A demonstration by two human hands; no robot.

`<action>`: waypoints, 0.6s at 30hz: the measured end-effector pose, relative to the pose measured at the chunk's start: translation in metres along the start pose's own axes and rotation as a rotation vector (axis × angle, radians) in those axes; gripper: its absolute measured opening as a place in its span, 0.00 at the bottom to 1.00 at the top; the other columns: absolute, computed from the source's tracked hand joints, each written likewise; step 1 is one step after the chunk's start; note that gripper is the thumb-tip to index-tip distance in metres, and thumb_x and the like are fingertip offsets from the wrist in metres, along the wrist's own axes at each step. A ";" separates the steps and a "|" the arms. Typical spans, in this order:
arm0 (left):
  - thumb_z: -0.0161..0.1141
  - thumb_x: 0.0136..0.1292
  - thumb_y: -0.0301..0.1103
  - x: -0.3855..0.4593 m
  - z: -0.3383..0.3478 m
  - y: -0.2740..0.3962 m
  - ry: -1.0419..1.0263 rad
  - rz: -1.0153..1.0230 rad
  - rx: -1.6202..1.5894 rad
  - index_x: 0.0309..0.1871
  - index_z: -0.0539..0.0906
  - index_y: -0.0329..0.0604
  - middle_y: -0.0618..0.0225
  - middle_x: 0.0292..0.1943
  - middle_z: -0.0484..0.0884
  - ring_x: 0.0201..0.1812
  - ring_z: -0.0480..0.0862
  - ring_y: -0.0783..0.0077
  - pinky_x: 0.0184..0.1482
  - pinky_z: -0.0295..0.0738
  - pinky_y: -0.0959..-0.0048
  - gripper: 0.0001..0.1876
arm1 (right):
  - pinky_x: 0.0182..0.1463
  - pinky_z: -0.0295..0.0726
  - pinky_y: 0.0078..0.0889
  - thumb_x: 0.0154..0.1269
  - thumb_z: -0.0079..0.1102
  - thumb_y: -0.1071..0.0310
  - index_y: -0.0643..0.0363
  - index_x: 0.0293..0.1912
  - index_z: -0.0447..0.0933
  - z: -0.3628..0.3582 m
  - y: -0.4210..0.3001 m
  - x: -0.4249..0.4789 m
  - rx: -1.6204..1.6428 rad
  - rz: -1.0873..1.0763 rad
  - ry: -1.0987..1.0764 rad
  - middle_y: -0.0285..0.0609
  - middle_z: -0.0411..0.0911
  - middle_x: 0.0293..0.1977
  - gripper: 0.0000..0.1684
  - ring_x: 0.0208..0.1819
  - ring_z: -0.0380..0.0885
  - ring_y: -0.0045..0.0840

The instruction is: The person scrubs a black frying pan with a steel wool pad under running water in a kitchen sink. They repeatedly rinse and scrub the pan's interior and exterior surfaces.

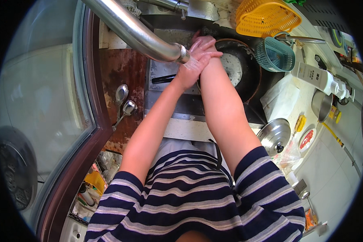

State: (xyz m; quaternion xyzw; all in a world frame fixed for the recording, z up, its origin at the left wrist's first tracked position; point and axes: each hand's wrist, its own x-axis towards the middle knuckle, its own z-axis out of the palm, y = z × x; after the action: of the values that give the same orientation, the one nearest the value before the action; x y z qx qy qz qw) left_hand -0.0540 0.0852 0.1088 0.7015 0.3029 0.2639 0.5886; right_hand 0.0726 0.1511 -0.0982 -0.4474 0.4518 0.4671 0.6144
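Water from the metal faucet point(142, 33) runs over my left hand point(192, 71), which lies across my right wrist with its fingers wrapped over it. Just beyond, my right hand point(203, 44) looks wet, and how its fingers are set is partly hidden. Both hands are above a dark sink point(181, 101). Under and beside my right forearm sits a round black pan point(251, 72) with whitish liquid in its bottom. A black handle point(163, 79) points left from beneath my left wrist.
Two metal spoons point(125, 109) lie on the worn reddish board at left, beside a brown-framed window point(99, 90). Right of the sink are a yellow basket point(267, 18), a teal basket point(275, 56), a white pump bottle point(311, 75), a metal lid point(273, 134) and a plate of red pieces point(307, 139).
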 end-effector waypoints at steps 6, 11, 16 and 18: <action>0.45 0.75 0.40 -0.032 0.006 0.035 0.039 0.031 -0.222 0.50 0.88 0.47 0.63 0.68 0.76 0.77 0.57 0.52 0.79 0.41 0.53 0.19 | 0.45 0.86 0.41 0.76 0.43 0.56 0.58 0.53 0.73 -0.007 0.005 0.008 -0.025 -0.004 -0.027 0.48 0.77 0.51 0.19 0.44 0.81 0.40; 0.41 0.77 0.46 -0.010 0.001 -0.023 0.024 0.121 0.095 0.52 0.86 0.45 0.63 0.69 0.75 0.74 0.62 0.52 0.77 0.46 0.54 0.23 | 0.43 0.86 0.41 0.76 0.41 0.55 0.60 0.52 0.72 -0.026 0.028 0.009 -0.010 0.039 -0.098 0.50 0.78 0.47 0.20 0.41 0.82 0.40; 0.51 0.76 0.48 0.018 -0.014 -0.103 0.343 -0.268 0.331 0.67 0.75 0.41 0.53 0.65 0.75 0.60 0.79 0.55 0.66 0.69 0.60 0.25 | 0.42 0.87 0.40 0.77 0.40 0.54 0.62 0.52 0.70 -0.035 0.023 0.022 0.259 0.271 -0.316 0.52 0.79 0.44 0.21 0.38 0.83 0.40; 0.54 0.75 0.49 0.000 -0.013 -0.119 0.593 -0.426 -0.228 0.72 0.68 0.40 0.56 0.66 0.73 0.59 0.79 0.59 0.64 0.70 0.61 0.30 | 0.40 0.88 0.38 0.77 0.40 0.54 0.63 0.53 0.70 -0.032 0.036 -0.011 0.385 0.362 -0.253 0.52 0.79 0.42 0.21 0.37 0.83 0.38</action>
State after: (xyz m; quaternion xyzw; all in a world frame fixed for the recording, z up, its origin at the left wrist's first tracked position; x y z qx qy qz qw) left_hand -0.0774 0.1087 -0.0063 0.4463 0.5676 0.3593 0.5913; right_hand 0.0314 0.1238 -0.0978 -0.1727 0.5243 0.5267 0.6464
